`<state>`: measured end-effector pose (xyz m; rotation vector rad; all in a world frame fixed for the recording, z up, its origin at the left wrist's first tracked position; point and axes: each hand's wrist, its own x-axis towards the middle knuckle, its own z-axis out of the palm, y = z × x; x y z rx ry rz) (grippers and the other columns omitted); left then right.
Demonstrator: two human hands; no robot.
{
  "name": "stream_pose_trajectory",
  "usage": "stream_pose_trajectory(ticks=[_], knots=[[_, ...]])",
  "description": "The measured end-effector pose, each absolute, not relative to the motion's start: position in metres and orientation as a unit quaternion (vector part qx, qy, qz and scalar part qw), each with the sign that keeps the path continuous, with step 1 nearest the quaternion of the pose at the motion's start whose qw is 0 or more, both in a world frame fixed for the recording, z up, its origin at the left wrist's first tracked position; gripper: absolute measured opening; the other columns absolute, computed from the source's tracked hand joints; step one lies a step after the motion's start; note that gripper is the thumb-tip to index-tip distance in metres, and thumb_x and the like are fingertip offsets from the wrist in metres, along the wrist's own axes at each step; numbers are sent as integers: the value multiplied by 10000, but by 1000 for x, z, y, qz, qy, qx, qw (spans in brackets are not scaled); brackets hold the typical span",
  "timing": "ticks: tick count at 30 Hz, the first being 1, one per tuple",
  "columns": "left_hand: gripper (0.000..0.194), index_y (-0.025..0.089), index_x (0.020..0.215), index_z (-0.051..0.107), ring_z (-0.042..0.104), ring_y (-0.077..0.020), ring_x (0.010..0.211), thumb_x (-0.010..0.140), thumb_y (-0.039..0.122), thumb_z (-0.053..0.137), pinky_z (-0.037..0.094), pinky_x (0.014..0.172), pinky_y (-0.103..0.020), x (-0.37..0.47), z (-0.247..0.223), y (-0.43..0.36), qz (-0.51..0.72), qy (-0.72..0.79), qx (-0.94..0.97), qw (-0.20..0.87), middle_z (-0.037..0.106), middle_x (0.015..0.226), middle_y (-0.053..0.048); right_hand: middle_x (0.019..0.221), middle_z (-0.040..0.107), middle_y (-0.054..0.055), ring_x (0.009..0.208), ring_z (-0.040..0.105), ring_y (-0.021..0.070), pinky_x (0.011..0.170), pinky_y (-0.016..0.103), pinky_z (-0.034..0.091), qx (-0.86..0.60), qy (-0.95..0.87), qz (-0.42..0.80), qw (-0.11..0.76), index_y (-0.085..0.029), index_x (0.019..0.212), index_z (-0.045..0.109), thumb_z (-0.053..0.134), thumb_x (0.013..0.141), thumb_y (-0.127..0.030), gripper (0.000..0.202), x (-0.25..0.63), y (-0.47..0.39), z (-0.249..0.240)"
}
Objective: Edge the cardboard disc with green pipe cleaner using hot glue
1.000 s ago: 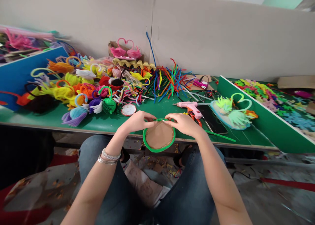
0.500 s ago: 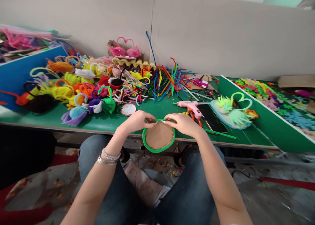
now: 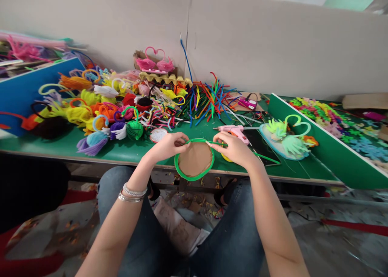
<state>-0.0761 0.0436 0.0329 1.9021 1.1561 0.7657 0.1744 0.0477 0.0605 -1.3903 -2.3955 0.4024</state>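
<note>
A brown cardboard disc point(image 3: 195, 160) edged with fuzzy green pipe cleaner point(image 3: 191, 178) is held at the table's front edge. My left hand point(image 3: 170, 148) pinches the disc's upper left rim, fingers closed. At the upper right, my right hand point(image 3: 232, 147) is closed on a strand of green pipe cleaner running along the rim. A green tail point(image 3: 268, 159) sticks out to the right beyond that hand. Just behind the right hand lies a pink glue gun point(image 3: 235, 130), with a dark phone point(image 3: 264, 145) beside it.
Several pipe-cleaner swans point(image 3: 100, 119) crowd the left of the green table. Loose pipe cleaners point(image 3: 209, 101) are heaped at the back. A pale green swan pair point(image 3: 292, 141) stands by the green divider point(image 3: 327, 143) on the right. A round white lid point(image 3: 158, 135) lies near my left hand.
My right hand has shifted right, off the disc's rim, drawing the green strand out straighter. The disc is slightly higher, and the tail at the right has moved left.
</note>
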Motion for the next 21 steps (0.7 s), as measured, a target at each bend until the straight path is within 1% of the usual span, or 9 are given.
stream_pose_trajectory(ticks=[2,5,11,17,21], knots=[[325,151,963,617,639,-150,697,788,417,550,507,633,-246,-75,32,44,303,456,742,388,692,783,-50,937,622,31,868,577,185,781,305,421,-484,-849,132,167,-226,853,554,482,871,-443,230,174,48,59],[349,137,993,633,653,-164,747,779,405,566,524,677,-261,-73,30,45,296,463,739,391,696,819,-67,907,624,22,840,582,178,784,299,410,-479,-854,131,158,-222,811,547,454,890,-423,235,173,48,57],[364,117,988,625,658,-171,784,764,398,569,537,710,-273,-73,27,46,309,464,738,380,688,842,-78,848,634,12,725,568,153,712,278,401,-463,-856,163,160,-211,802,542,495,865,-459,260,175,50,53],[340,123,973,607,646,-164,776,769,391,563,530,689,-269,-71,28,46,318,455,739,382,680,832,-75,793,633,4,669,547,135,663,266,376,-460,-860,138,171,-206,759,533,488,873,-446,270,174,50,52],[310,124,953,592,624,-140,722,768,372,561,507,623,-240,-70,29,45,321,453,740,379,680,871,-84,751,625,-4,639,538,126,647,261,368,-460,-860,125,184,-206,741,531,489,873,-446,277,172,50,52]])
